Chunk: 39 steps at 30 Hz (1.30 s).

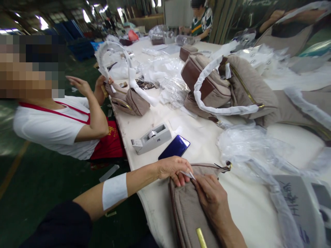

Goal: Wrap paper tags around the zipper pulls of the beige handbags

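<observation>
A taupe ribbed handbag [190, 210] with brown edging and a gold metal bar lies at the table's near edge, below both my hands. My left hand [174, 168] is closed at the bag's upper end, pinching a small white strip [190, 175]. From the other side my right hand [213, 194] pinches at the same spot, thumb and fingertips on the strip and the bag's edge; its exact hold is partly hidden. Beyond them lies a thin taupe strap [207, 167] with a gold clasp [228, 166]. A white patch [115, 191] is stuck on my left forearm.
A blue phone [174, 147] and a tape dispenser [152, 138] lie beyond my left hand. Wrapped-handle taupe bags [248, 89] and clear plastic [240, 141] cover the right side. Another dispenser [297, 206] stands at right. A co-worker [57, 127] handles a bag [131, 100] at left.
</observation>
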### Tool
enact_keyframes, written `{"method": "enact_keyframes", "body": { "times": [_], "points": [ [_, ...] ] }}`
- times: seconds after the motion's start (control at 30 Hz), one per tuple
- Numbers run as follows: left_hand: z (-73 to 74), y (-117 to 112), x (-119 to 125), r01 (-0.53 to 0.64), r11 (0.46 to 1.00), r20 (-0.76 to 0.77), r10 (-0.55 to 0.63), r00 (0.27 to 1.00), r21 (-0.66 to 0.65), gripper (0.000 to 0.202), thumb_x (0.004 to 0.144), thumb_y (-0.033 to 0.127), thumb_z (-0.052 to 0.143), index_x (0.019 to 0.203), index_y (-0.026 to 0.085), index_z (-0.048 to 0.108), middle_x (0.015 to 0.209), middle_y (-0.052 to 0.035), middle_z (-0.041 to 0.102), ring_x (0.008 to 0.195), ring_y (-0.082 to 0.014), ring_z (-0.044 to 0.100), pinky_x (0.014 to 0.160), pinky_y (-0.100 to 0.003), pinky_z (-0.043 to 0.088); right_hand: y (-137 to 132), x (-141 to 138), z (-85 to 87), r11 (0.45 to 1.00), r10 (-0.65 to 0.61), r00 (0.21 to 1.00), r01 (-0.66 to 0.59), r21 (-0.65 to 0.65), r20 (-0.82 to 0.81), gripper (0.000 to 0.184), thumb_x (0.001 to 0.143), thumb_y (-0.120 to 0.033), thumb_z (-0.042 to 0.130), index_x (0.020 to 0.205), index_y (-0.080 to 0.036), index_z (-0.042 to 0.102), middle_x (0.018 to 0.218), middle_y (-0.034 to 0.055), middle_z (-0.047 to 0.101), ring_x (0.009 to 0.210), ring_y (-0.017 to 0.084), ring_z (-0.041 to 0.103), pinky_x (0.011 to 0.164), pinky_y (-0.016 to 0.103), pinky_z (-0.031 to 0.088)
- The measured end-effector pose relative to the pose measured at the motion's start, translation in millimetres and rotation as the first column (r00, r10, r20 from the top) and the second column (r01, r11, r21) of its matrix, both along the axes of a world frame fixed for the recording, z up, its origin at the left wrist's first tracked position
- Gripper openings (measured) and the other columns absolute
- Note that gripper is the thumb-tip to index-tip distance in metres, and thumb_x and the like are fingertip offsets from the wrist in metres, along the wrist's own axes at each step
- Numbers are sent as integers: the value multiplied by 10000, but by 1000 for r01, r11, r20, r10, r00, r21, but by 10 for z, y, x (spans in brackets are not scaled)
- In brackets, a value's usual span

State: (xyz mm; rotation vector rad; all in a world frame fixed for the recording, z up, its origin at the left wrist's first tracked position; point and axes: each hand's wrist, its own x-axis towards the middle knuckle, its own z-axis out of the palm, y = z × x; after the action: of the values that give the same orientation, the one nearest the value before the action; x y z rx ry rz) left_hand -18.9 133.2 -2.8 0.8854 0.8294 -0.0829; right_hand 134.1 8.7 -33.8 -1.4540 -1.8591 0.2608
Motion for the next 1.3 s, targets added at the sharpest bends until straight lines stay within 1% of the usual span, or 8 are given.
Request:
{"method": "enact_keyframes", "body": {
  "times": [0.1, 0.4, 0.7, 1.0, 1.07, 1.17, 1.23, 1.3],
  "points": [
    [19, 91, 60, 62, 994, -124, -73, 990, -91, 386, 706, 517, 558, 804, 147, 612, 612, -48, 661, 484, -165, 635, 416, -245, 501, -4, 2, -23, 1000, 0, 1000, 0, 30, 4, 163, 883, -95, 506, 975, -178, 612, 822, 57, 656, 748, 195, 524, 671, 328, 451],
    [140, 135, 115, 335, 942, -316, -316, 895, 9, 248, 597, 343, 716, 658, 134, 596, 548, -17, 638, 455, -138, 609, 418, -217, 477, -41, 50, -75, 992, 23, 990, -40, 122, 139, 235, 885, -110, 506, 1099, -125, 602, 942, 88, 676, 817, 206, 529, 727, 345, 463],
    [118, -184, 63, 253, 916, -319, -150, 936, 311, 389, 679, 519, 629, 691, 149, 511, 545, 10, 607, 408, -102, 550, 388, -176, 379, -64, 8, 109, 997, -52, 971, 36, 73, 234, 195, 923, -165, 445, 948, -121, 633, 772, 75, 637, 716, 202, 489, 667, 359, 408],
    [54, -174, 31, 249, 927, -296, -164, 941, 280, 436, 685, 572, 613, 673, 159, 471, 530, 24, 574, 391, -90, 506, 416, -185, 338, -406, 201, 396, 978, -200, 965, 206, -17, 168, 217, 916, -233, 499, 1109, -172, 576, 939, 41, 674, 828, 169, 574, 729, 298, 463],
    [55, -186, 8, 203, 944, -283, -126, 951, 261, 427, 677, 561, 625, 674, 161, 475, 535, 28, 571, 396, -89, 504, 424, -186, 334, -803, 557, 498, 907, -422, 906, 422, -13, -42, 220, 914, -208, 479, 1105, -175, 584, 975, 52, 675, 875, 150, 596, 774, 257, 468],
    [43, -185, 8, 163, 957, -269, -95, 958, 242, 406, 659, 526, 651, 655, 162, 471, 522, 31, 560, 390, -88, 494, 421, -187, 324, -1449, 1302, 553, 491, -869, 492, 846, -209, -52, 237, 853, -367, 539, 968, -192, 651, 963, 75, 674, 887, 209, 601, 848, 331, 445],
    [29, -174, 28, 152, 962, -259, -91, 962, 226, 397, 652, 509, 661, 649, 160, 473, 513, 33, 555, 382, -86, 488, 414, -183, 316, -1768, 1776, 526, 189, -976, 217, 831, -523, -8, 318, 770, -438, 566, 958, -201, 664, 1062, 87, 651, 977, 263, 569, 932, 399, 395],
    [19, -164, 50, 144, 967, -249, -89, 964, 211, 398, 654, 508, 663, 651, 157, 477, 511, 35, 554, 377, -81, 484, 412, -179, 317, -1937, 2116, 462, 158, -981, 191, 723, -673, -25, 405, 714, -486, 580, 960, -180, 682, 1081, 105, 647, 921, 276, 585, 878, 421, 436]
  ]
}}
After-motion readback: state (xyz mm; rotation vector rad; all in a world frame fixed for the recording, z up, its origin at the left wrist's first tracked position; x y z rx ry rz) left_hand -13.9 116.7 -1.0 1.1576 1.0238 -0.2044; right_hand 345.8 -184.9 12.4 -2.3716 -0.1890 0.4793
